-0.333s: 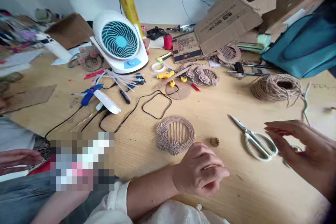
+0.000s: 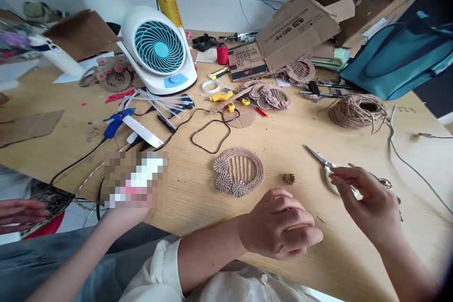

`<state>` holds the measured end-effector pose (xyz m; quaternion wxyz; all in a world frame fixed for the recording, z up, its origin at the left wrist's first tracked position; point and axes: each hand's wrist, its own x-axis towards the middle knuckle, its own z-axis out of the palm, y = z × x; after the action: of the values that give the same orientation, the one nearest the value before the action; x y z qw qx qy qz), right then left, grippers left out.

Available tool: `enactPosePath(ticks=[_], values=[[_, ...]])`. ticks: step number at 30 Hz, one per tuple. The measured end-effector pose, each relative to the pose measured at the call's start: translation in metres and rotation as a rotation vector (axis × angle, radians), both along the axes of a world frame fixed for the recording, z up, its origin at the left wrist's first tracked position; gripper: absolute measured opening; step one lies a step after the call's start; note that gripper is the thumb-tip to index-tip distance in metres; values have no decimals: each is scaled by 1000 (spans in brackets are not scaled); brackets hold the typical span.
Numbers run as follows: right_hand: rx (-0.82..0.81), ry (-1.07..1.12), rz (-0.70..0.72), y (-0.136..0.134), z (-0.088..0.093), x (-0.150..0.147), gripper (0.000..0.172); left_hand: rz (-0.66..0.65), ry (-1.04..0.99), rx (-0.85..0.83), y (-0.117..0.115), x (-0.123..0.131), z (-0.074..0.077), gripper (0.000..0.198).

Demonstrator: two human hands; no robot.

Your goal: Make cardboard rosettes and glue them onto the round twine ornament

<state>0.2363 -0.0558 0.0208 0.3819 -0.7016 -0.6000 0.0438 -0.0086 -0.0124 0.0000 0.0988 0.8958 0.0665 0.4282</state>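
Observation:
My left hand is loosely curled, with fingers bent inward near the table's front edge. Whatever it may hold is hidden. Just beyond it lies a round corrugated-cardboard ornament, a coiled ring with upright strips inside and three pleated rosettes on its lower left. A small pleated cardboard ring sits between my hands. On the right, my right hand covers part of the white-handled scissors, thumb and fingertips close together. I cannot make out anything between them. The scissors' blades point up and left.
A ball of twine and a teal bag occupy the right. Behind are finished cardboard pieces, a yellow glue gun, a white fan and boxes. At left, another person's arm reaches in beside a blue glue gun.
My right hand has moved left over the scissors' handles, its fingers drawing together. My left hand has shifted slightly right, still curled. The view has turned a little.

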Motion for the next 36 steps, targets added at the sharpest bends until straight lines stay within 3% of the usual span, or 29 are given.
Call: enactPosePath(ticks=[4,8,13,36], values=[[18,46,29,3,-16,-11,12,-1,73,-33,1,1,-3,22],[89,29,40,7,-31,-14,7,10,24,-66,1,2,-5,23],[110,-2,54,7,-40,-13,5,20,39,-79,0,3,-6,26],[143,-22,170,2,-36,-30,8,26,-131,-64,-1,9,4,23]])
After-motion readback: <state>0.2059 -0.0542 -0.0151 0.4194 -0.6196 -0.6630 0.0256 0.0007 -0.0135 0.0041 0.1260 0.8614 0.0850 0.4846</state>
